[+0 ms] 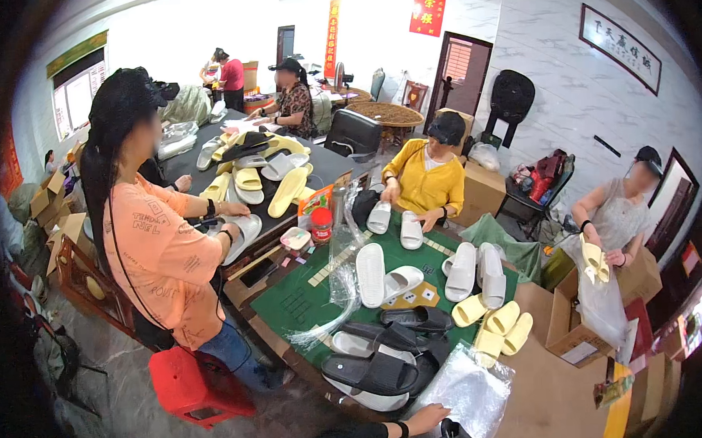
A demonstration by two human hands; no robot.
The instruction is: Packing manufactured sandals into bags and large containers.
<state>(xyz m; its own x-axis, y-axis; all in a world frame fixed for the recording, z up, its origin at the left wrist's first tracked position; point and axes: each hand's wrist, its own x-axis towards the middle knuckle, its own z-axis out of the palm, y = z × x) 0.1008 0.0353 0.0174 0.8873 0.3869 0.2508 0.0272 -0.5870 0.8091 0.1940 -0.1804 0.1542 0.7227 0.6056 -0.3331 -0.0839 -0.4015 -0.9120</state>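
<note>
My left hand [427, 419] reaches in from the lower edge, with a black sleeve and a dark wristband. Its fingers are closed on the near edge of a clear plastic bag [470, 387], which lies flat over the table corner. Just beside the fingers, a black slide sandal [456, 436] is partly cut off by the lower rim. Beyond my hand are black slide sandals [369, 372] piled over white ones, and several pale yellow slide sandals [516, 334] lie to the right of them. My right hand is out of the picture.
White slide sandals [371, 274] and loose plastic bags [339, 278] cover the green table [300, 299]. A person in yellow [426, 180] handles white sandals opposite; one in orange [160, 243] stands left. A red stool [194, 386] and an open carton [576, 342] flank the table.
</note>
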